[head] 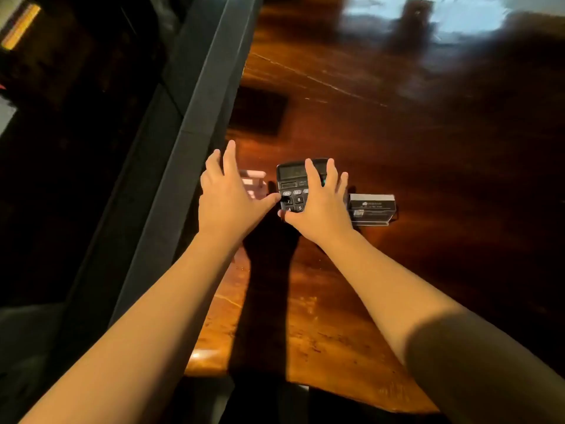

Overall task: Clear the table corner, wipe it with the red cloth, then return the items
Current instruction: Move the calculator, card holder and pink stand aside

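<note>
Glossy dark reddish-brown wooden table (382,123), fine pale scratches across top. Warm orange glow on near edge of top, small bright glint at near left corner. Pale bluish window-like reflection (458,13) on far part of top, blurred, crossed by dark vertical shape. Dark rectangular patch (260,110) on top near left edge. Grey-green upholstered edge (195,96) running diagonally along left side of table. Far left very dark; lit yellowish strip (21,26) at upper left corner.
</note>
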### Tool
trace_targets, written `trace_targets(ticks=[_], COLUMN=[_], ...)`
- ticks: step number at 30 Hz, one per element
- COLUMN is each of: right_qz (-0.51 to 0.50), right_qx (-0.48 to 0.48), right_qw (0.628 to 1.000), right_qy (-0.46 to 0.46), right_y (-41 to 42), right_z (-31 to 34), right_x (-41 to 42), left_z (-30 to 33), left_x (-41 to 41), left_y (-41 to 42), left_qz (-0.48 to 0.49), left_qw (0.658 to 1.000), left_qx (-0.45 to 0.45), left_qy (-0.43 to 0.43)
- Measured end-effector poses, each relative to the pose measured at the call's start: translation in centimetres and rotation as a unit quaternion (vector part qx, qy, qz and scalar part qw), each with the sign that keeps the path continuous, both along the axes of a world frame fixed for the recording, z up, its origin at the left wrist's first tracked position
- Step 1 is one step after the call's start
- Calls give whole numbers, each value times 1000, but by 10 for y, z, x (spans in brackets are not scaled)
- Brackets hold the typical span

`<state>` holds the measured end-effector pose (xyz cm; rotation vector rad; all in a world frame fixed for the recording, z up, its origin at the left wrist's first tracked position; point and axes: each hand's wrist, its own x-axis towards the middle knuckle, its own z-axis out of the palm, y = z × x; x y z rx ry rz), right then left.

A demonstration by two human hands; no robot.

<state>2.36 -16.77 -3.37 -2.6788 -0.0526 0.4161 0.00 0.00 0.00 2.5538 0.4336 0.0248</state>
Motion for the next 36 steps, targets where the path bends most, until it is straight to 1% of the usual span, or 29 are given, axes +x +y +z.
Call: trace_targets(ticks=[5,10,12,15,21,25,29,30,33,36], right_qz=[-20,-47,-46,-41,-58,-76,-112,-136,-155,-199], right_qx=[-33,-56,-52,-29,11,14,7,6,-1,-3], right_qw=[999,997,997,998,996,993,988,984,980,971], right_qy=[15,-16,-26,-29,-69,-93,-107,-116,-123,-133], right_y=[11,19,19,18,16,6,-19,-37,-58,-100], right_z=[-25,-32,-28,-20,18,46,67,75,82,89], right_x=[5,7,7,5,-21,-47,-67,-74,-79,-88], left_z=[-22,-27,-24,-13,20,38,53,60,62,67], left_x=[2,5,5,2,-9,-17,-23,-22,-23,-22], left_y=[-2,-2,1,11,33,30,7,-12,-32,-74], left_qz=[17,27,32,41,41,4,-47,-73,-97,-143], left_qw=[1000,1000,999,998,995,995,992,990,989,984], left_qx=[3,-12,-27,-44,-72,-85,-100,-103,-99,-92], left_qy=[3,6,2,-26,-57,-58,-55,-59,-58,-59])
